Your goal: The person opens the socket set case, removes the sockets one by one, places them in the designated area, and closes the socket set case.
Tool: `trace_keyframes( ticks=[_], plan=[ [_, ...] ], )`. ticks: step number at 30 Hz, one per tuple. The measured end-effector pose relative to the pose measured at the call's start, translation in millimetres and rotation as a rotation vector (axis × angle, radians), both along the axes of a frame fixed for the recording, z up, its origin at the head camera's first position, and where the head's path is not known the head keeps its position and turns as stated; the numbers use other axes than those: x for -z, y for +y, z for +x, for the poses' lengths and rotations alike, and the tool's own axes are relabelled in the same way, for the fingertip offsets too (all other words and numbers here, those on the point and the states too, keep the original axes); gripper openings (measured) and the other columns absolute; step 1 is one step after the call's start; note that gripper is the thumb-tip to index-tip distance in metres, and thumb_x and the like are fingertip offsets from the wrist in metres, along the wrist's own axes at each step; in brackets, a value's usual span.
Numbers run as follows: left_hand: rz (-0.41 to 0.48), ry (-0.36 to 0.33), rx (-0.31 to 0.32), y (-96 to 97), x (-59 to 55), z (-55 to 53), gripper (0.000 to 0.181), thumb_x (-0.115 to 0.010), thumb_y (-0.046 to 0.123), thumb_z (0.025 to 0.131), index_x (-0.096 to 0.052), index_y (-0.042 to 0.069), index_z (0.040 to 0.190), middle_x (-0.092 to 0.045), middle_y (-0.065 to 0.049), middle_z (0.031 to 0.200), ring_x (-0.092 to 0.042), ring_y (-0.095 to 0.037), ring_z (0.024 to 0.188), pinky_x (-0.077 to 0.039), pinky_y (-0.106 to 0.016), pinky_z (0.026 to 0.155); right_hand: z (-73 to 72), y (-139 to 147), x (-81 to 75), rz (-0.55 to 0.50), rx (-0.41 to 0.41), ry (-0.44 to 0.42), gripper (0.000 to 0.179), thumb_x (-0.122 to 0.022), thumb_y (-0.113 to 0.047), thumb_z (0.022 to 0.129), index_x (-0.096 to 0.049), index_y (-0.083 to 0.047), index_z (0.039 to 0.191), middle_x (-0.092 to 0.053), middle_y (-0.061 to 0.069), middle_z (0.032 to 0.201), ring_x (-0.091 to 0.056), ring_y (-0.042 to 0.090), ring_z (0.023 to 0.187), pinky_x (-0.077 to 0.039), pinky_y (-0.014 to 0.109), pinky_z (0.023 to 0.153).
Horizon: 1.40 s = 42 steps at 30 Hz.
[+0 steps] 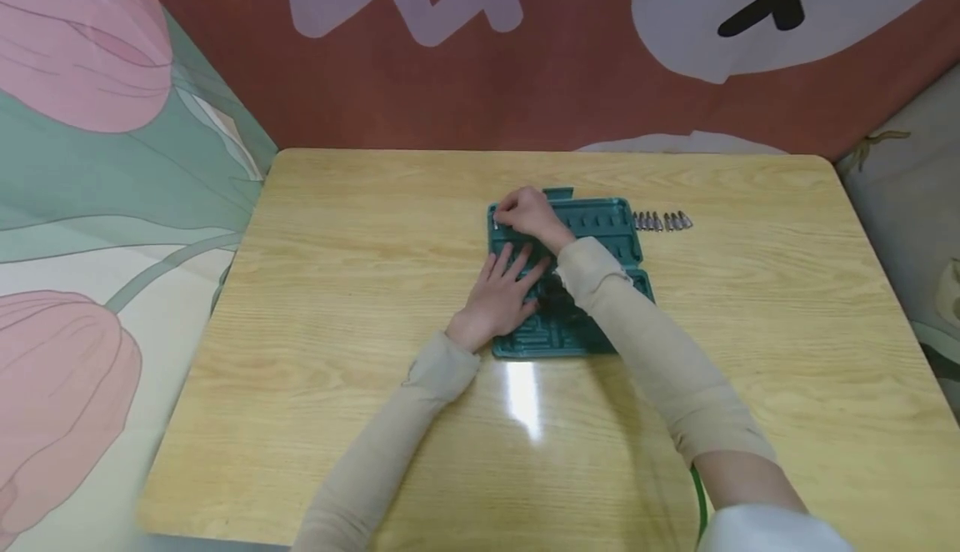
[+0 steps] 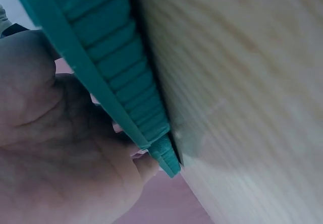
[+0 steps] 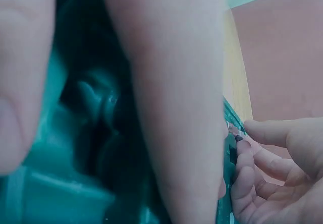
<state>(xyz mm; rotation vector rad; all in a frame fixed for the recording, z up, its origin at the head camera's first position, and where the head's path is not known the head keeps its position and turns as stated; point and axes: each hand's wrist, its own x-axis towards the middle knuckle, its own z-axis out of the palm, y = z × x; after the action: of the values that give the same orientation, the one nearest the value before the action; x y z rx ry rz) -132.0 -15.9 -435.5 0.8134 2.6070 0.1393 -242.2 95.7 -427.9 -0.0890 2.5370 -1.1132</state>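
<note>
A green plastic tool case (image 1: pixel 600 341) lies unfolded on the table, its moulded slots facing up. My left hand (image 1: pixel 498 298) rests on its left side with the fingers spread straight. In the left wrist view the palm of the left hand (image 2: pixel 65 143) is beside the case's ribbed edge (image 2: pixel 116 62). At the far left corner of the case, my right hand (image 1: pixel 531 212) pinches a small metal piece (image 3: pixel 233 129) between thumb and fingertips; its exact kind is too small to tell. Left-hand fingers (image 3: pixel 171 93) block much of the right wrist view.
Several small pointed metal pieces (image 1: pixel 663 221) stand in a row on the wooden table (image 1: pixel 360 285), right of the case's far half. A green cord (image 1: pixel 701 498) hangs by the right forearm. A painted wall (image 1: pixel 450 93) borders the table's far edge.
</note>
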Motion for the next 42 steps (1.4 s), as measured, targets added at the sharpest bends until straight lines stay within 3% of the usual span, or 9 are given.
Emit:
trace_keyframes(
  ticks=[11,17,22,28,34,39,42],
  plan=[
    [-0.007,0.028,0.046,-3.2,1.1,-0.1,0.058,-0.033,0.041,0.105,-0.010,0.027,0.156,0.003,-0.003,0.161,0.006,-0.024,0.146,-0.001,-0.045,0.116,1.8,3,1.3,-0.138,0.090,-0.096,0.024,-0.059,-0.019,0.098,-0.068,-0.002,0.112,-0.062,0.012,0.113,-0.059,0.024,0.097,-0.049,0.037,0.083],
    [0.022,0.021,0.079,-7.9,1.8,-0.8,0.057,-0.030,0.039,0.106,-0.009,0.024,0.156,0.002,-0.006,0.161,0.005,-0.026,0.146,0.000,-0.044,0.116,-0.6,7,-1.2,-0.329,0.181,-0.173,0.033,-0.055,-0.017,0.100,-0.058,0.005,0.125,-0.058,0.018,0.118,-0.059,0.028,0.104,-0.050,0.035,0.089],
    [0.105,-0.006,0.108,-18.4,-2.8,-3.1,0.057,-0.039,0.034,0.105,-0.016,0.021,0.156,-0.003,-0.009,0.161,-0.001,-0.027,0.146,-0.004,-0.043,0.117,-3.0,11,-3.8,-0.405,0.156,-0.254,0.038,-0.050,-0.014,0.101,-0.049,0.008,0.132,-0.054,0.020,0.122,-0.057,0.029,0.108,-0.048,0.036,0.094],
    [0.177,0.063,0.176,-31.1,-2.9,-4.6,0.059,-0.053,0.027,0.101,-0.028,0.018,0.153,-0.016,-0.012,0.159,-0.013,-0.028,0.146,-0.013,-0.043,0.116,-5.0,19,-6.0,-0.449,0.125,-0.306,0.037,-0.047,-0.012,0.102,-0.047,0.009,0.132,-0.052,0.017,0.119,-0.056,0.024,0.100,-0.045,0.037,0.096],
    [0.163,0.142,0.237,-30.0,-3.3,-3.8,0.059,-0.054,0.027,0.100,-0.029,0.017,0.153,-0.021,-0.014,0.157,-0.017,-0.030,0.144,-0.017,-0.045,0.115,-7.4,28,-5.8,-0.477,0.131,-0.309,0.036,-0.049,-0.014,0.102,-0.049,0.008,0.131,-0.055,0.013,0.108,-0.058,0.021,0.092,-0.047,0.037,0.094],
    [0.094,0.163,0.253,-30.0,-1.4,-1.5,0.059,-0.048,0.030,0.103,-0.023,0.019,0.155,-0.016,-0.012,0.159,-0.013,-0.029,0.145,-0.015,-0.043,0.115,-5.1,36,-9.2,-0.519,0.218,-0.285,0.038,-0.052,-0.017,0.101,-0.049,0.006,0.131,-0.058,0.014,0.103,-0.062,0.015,0.079,-0.053,0.032,0.082],
    [0.088,0.172,0.261,-31.7,-0.1,-1.3,0.059,-0.045,0.031,0.103,-0.021,0.019,0.155,-0.014,-0.011,0.159,-0.012,-0.029,0.146,-0.015,-0.042,0.116,-2.5,50,-15.5,-0.534,0.259,-0.258,0.042,-0.052,-0.018,0.101,-0.046,0.006,0.135,-0.057,0.016,0.106,-0.063,0.014,0.076,-0.053,0.033,0.082]
  ],
)
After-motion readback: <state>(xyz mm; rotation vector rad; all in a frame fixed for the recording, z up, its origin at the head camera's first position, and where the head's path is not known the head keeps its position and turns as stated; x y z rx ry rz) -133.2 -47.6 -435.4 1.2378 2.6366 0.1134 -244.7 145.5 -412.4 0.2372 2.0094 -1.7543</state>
